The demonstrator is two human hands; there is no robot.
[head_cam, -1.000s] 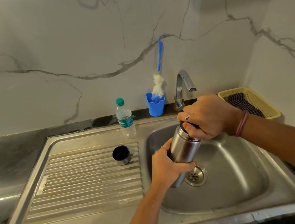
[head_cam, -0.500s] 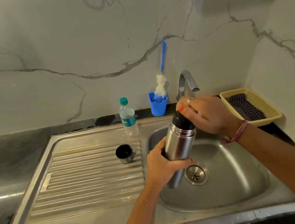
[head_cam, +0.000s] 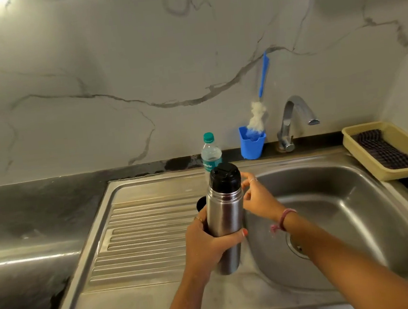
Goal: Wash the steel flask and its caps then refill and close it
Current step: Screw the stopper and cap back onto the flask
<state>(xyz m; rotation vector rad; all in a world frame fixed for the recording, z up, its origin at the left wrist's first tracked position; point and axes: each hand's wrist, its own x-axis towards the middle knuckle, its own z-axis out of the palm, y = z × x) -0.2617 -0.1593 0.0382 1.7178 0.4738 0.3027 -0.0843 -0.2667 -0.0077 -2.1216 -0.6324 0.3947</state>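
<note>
The steel flask (head_cam: pixel 227 218) stands upright in the air over the seam between drainboard and basin. My left hand (head_cam: pixel 209 246) grips its body around the middle. A black inner cap (head_cam: pixel 225 178) sits on its neck. My right hand (head_cam: pixel 259 198) is just right of the neck, fingers relaxed, fingertips close to the cap's side and holding nothing. The steel outer cap (head_cam: pixel 200 204) rests mouth-up on the drainboard behind the flask, mostly hidden by it.
The sink basin (head_cam: pixel 333 215) lies to the right, below the tap (head_cam: pixel 295 114). A small water bottle (head_cam: pixel 210 153) and a blue cup with a bottle brush (head_cam: pixel 252 146) stand at the back. A yellow basket (head_cam: pixel 405 168) holds a dark cloth.
The flask has moved left from over the basin toward the drainboard and stands more upright. My right hand has come off the top of the black cap and now sits beside it.
</note>
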